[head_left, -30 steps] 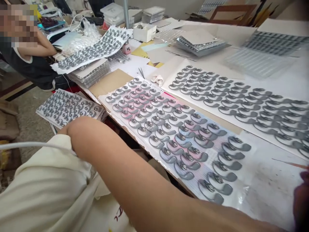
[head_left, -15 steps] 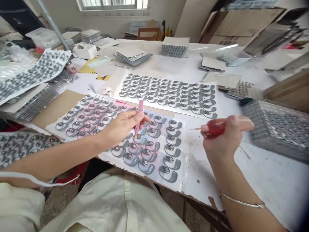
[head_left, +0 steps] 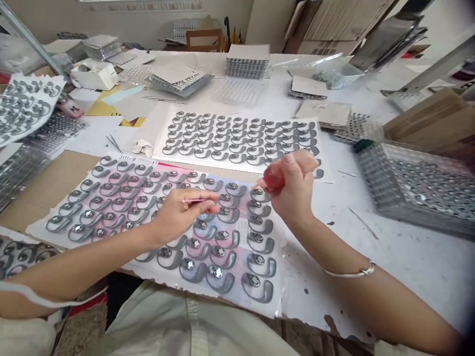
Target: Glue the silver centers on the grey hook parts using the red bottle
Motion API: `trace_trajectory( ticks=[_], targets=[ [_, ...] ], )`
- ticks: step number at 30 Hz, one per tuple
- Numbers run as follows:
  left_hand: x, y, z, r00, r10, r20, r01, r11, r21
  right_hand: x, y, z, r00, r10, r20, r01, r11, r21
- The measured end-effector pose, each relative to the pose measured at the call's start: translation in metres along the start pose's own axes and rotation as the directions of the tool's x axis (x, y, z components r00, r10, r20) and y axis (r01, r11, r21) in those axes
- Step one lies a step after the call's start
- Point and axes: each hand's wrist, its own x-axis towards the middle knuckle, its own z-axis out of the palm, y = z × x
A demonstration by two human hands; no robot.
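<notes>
At a white worktable with dark flecks, both bare hands hover over a plastic-covered pink-and-blue sheet with torn white edges, lying on brown cardboard. The sheet carries rows of curved grey hook-shaped pieces, each set with a round silver stone. Left hand is in a narrow pinch on a slim pink stick, over the sheet's middle rows. Right hand is in a narrow grip on a red-handled tool, its front end right by the top piece of the sheet's right-hand column; contact there can't be told. The hands are near each other, not touching. A silver bangle sits on the right wrist. Beyond the sheet lies a second white sheet of grey hook-shaped pieces, with crumpled white tissue and small metal tweezers to its left. On the right is a clear plastic tray of silver stones. A cream garment shows along the bottom edge.
</notes>
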Motion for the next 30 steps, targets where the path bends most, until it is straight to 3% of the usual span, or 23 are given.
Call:
trace_trajectory(
  ticks=[2,4,7,17,24,30],
  targets=[
    [-0.002,-0.006,-0.001,0.986,0.168,0.023,-0.17,0.98,0.103,0.003,0.005,0.011,0.999,-0.021,0.035,0.021,1.0,-0.01],
    [-0.004,-0.013,-0.002,0.939,0.34,0.053,-0.344,0.918,0.196,0.003,0.011,0.018,0.996,-0.042,0.075,0.045,0.998,-0.034],
    [-0.007,-0.021,0.0,0.885,0.458,0.081,-0.463,0.852,0.245,-0.003,0.02,0.022,0.993,-0.074,0.093,0.081,0.994,-0.072],
    [-0.019,-0.031,0.018,0.864,0.492,0.109,-0.485,0.754,0.443,-0.014,0.019,0.015,0.981,-0.18,0.07,0.192,0.942,-0.275],
    [-0.023,-0.037,0.023,0.815,0.552,0.177,-0.553,0.648,0.524,-0.017,0.019,0.015,0.964,-0.217,0.151,0.252,0.93,-0.269],
    [-0.027,-0.043,0.023,0.824,0.508,0.251,-0.552,0.621,0.557,-0.023,0.019,0.018,0.96,-0.128,0.247,0.205,0.927,-0.316]
  ],
)
